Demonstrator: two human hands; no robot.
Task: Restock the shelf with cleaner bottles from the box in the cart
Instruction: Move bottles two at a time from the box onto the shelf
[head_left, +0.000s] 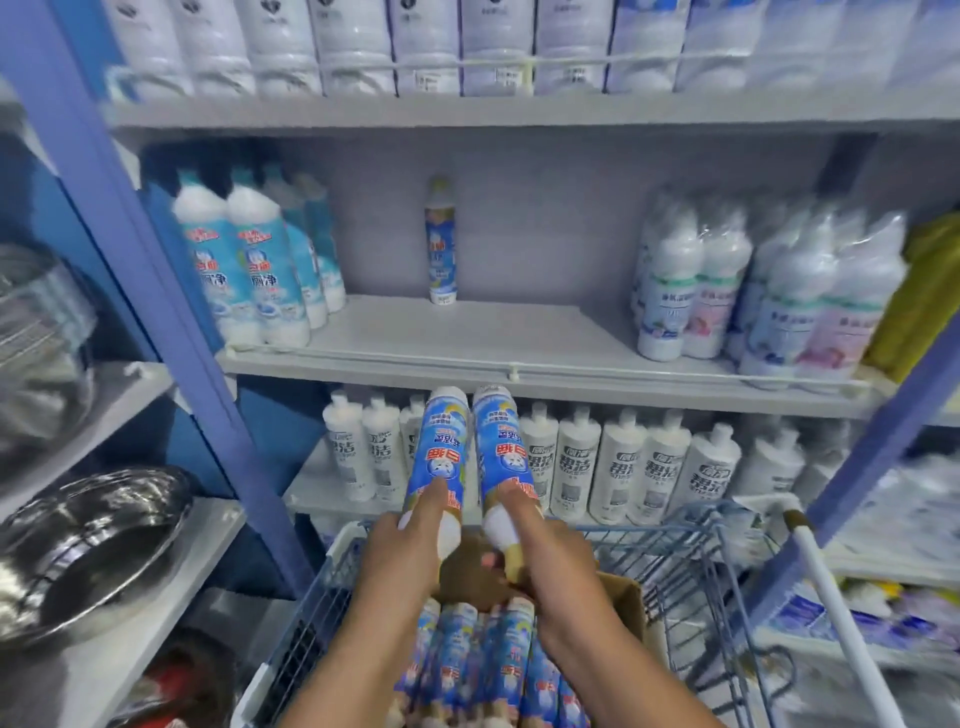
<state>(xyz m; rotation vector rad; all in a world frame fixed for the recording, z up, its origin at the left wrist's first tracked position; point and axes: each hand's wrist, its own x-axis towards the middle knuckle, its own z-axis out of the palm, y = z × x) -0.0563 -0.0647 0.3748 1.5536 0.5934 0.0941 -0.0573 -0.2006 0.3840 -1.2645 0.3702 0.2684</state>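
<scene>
Left hand (402, 540) and right hand (540, 545) each grip one blue-labelled, white-capped cleaner bottle (441, 447), bases toward shelf (467, 358).

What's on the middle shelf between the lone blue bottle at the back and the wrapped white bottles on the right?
Nothing: in the head view the shelf board is bare between the lone blue bottle and the wrapped white bottles.

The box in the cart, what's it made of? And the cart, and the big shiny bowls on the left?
The box looks like cardboard: plain brown, dull, with a folded flap. The cart seems to be metal wire with a blue coating, since its sides are a thin grid of bars. The bowls look like polished steel: silvery with bright mirror streaks. Blur leaves all three uncertain.
</scene>
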